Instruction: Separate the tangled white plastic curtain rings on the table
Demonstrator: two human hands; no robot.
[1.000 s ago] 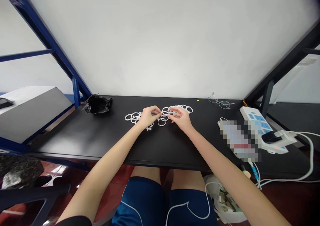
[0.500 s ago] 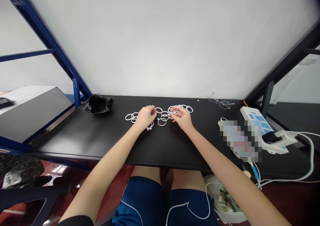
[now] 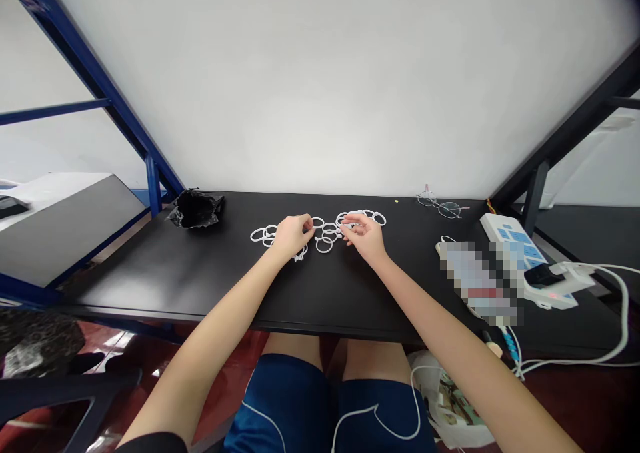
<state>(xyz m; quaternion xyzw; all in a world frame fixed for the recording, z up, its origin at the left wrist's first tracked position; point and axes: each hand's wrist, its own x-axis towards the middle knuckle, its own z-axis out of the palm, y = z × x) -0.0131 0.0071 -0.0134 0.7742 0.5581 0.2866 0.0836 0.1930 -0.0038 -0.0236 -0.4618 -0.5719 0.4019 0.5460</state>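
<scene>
Several thin white rings lie in a loose chain across the black table. My left hand (image 3: 294, 235) is closed in a pinch at the edge of a white ring (image 3: 318, 219) left of the middle. More white rings (image 3: 257, 235) show to its left, partly under the palm. From the right, my right hand (image 3: 366, 238) has thumb and fingers closed on the chain, beside a small ring (image 3: 324, 251) between the hands. Behind its fingers lies a further cluster of rings (image 3: 380, 219). Small knobs join some rings; the exact spots gripped are partly hidden by the fingers.
An open black plastic bag (image 3: 197, 211) stands at the back left of the table (image 3: 200, 273). Eyeglasses (image 3: 449, 210) lie at the back right. A blurred-out phone (image 3: 477, 283) and a white power strip (image 3: 515, 239) with cables sit at the right.
My left hand's fingers have dipped slightly, and the ring by them has shifted a little. My right hand and the other rings stay nearly in place.
</scene>
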